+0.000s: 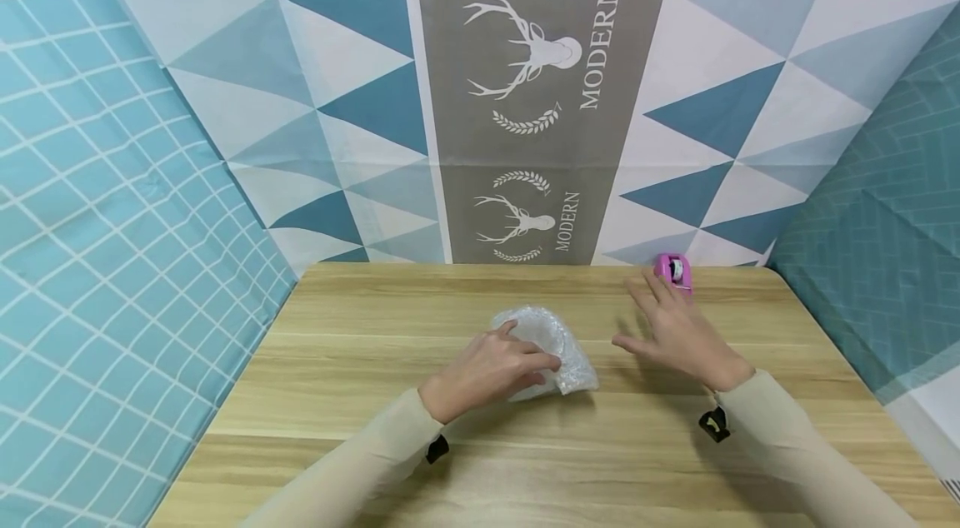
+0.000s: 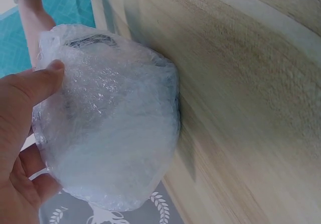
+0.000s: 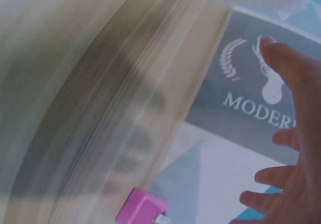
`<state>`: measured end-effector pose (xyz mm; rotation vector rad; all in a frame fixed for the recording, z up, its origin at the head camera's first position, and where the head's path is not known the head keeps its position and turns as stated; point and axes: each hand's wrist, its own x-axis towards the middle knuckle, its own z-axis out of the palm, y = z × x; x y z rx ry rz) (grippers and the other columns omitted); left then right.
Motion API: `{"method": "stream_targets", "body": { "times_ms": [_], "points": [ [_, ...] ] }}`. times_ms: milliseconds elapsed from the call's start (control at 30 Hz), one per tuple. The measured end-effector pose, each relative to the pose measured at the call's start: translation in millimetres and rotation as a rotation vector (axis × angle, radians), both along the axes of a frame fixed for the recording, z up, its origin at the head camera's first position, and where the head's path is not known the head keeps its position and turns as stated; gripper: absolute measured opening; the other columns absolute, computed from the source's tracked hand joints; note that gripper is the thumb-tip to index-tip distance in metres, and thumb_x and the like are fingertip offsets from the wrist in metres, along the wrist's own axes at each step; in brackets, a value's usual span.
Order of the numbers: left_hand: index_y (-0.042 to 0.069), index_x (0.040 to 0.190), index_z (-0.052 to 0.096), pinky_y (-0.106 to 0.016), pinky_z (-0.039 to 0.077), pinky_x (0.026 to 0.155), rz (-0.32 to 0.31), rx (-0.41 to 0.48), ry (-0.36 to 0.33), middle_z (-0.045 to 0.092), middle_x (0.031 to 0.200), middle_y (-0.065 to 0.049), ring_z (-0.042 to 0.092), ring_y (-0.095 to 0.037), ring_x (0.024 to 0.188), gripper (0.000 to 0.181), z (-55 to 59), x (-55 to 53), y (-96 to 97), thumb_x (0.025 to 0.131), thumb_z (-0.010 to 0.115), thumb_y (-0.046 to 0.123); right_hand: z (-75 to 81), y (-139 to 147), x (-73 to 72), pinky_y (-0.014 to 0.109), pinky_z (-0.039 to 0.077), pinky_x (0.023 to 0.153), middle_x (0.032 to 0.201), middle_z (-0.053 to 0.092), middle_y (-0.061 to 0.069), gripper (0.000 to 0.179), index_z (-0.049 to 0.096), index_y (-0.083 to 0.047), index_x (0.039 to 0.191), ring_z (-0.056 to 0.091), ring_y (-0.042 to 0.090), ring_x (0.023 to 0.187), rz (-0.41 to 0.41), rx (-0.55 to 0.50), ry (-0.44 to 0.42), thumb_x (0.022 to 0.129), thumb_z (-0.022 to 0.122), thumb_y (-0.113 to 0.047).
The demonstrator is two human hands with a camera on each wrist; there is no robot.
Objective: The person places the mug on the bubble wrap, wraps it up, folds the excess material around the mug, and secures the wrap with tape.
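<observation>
A bundle of clear bubble wrap (image 1: pixel 577 370) stands on the wooden table in front of me. My left hand (image 1: pixel 491 366) grips its near side; in the left wrist view the thumb lies over the bubble wrap (image 2: pixel 115 118) and fingers curl behind it. What lies inside is hidden, though a dark curved patch shows faintly near one edge. My right hand (image 1: pixel 686 341) is off to the right with fingers spread and nothing in them. Just beyond its fingertips sits a pink tape dispenser (image 1: pixel 663 265), also seen low in the right wrist view (image 3: pixel 138 208).
The wooden table (image 1: pixel 337 395) ends at a patterned cloth wall (image 1: pixel 517 95) behind. A light blue checked cloth (image 1: pixel 112 220) hangs along the left side, and a teal cloth (image 1: pixel 885 203) borders the right. Black straps circle both wrists.
</observation>
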<state>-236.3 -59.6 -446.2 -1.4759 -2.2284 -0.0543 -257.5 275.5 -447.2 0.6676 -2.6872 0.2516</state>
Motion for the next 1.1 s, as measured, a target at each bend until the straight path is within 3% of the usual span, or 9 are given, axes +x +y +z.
{"method": "stream_targets", "body": {
  "times_ms": [100,300,500,733,900,1100],
  "points": [
    [0.029,0.120,0.072,-0.048,0.056,0.102,-0.011,0.017,-0.003,0.078,0.109,0.013,0.073,-0.003,0.098,0.024,-0.3,0.0,0.6,0.096,0.073,0.034,-1.1,4,-3.2,0.081,0.023,0.111,0.161,0.027,0.037,0.101,0.042,0.000,0.154,0.026,0.062,0.146,-0.076,0.041,-0.027,0.083,0.076,-0.063],
    [0.028,0.120,0.072,-0.049,0.056,0.102,-0.024,0.032,-0.008,0.078,0.108,0.013,0.073,-0.003,0.097,0.024,-1.4,-0.4,1.5,0.097,0.072,0.033,-7.0,14,-9.1,0.086,0.019,0.108,0.165,0.016,0.036,0.110,0.032,0.000,0.159,0.010,0.062,0.150,-0.188,0.074,-0.076,0.083,0.069,-0.071],
    [0.028,0.120,0.072,-0.049,0.056,0.102,-0.027,0.030,-0.014,0.078,0.109,0.013,0.073,-0.003,0.098,0.023,-0.8,-1.8,1.1,0.097,0.072,0.032,-9.0,23,-19.8,0.087,0.016,0.107,0.161,0.014,0.042,0.115,0.020,0.000,0.162,0.013,0.070,0.145,-0.265,0.019,-0.127,0.085,0.064,-0.073],
    [0.028,0.118,0.072,-0.048,0.057,0.100,-0.025,0.034,0.002,0.078,0.107,0.013,0.073,-0.003,0.096,0.023,-2.1,-1.8,-1.1,0.096,0.073,0.033,-9.5,36,-37.0,0.088,0.022,0.104,0.156,0.016,0.048,0.117,0.023,0.006,0.158,0.015,0.074,0.141,-0.350,0.000,-0.182,0.085,0.062,-0.075],
    [0.028,0.118,0.072,-0.048,0.057,0.099,-0.018,0.032,0.001,0.078,0.107,0.014,0.073,-0.002,0.096,0.023,-1.2,-1.1,-2.2,0.095,0.074,0.032,-10.6,45,-49.3,0.088,0.027,0.100,0.153,0.014,0.051,0.121,0.017,0.010,0.158,0.017,0.076,0.137,-0.396,-0.007,-0.253,0.086,0.057,-0.078],
    [0.028,0.119,0.072,-0.049,0.056,0.101,-0.022,0.030,-0.002,0.078,0.108,0.013,0.073,-0.003,0.097,0.024,-1.1,-1.4,-1.2,0.096,0.073,0.032,-2.7,58,-61.3,0.079,0.042,0.093,0.134,0.031,0.051,0.110,0.018,0.015,0.151,0.039,0.070,0.118,-0.385,-0.151,-0.391,0.091,0.060,-0.067]
  ]
}}
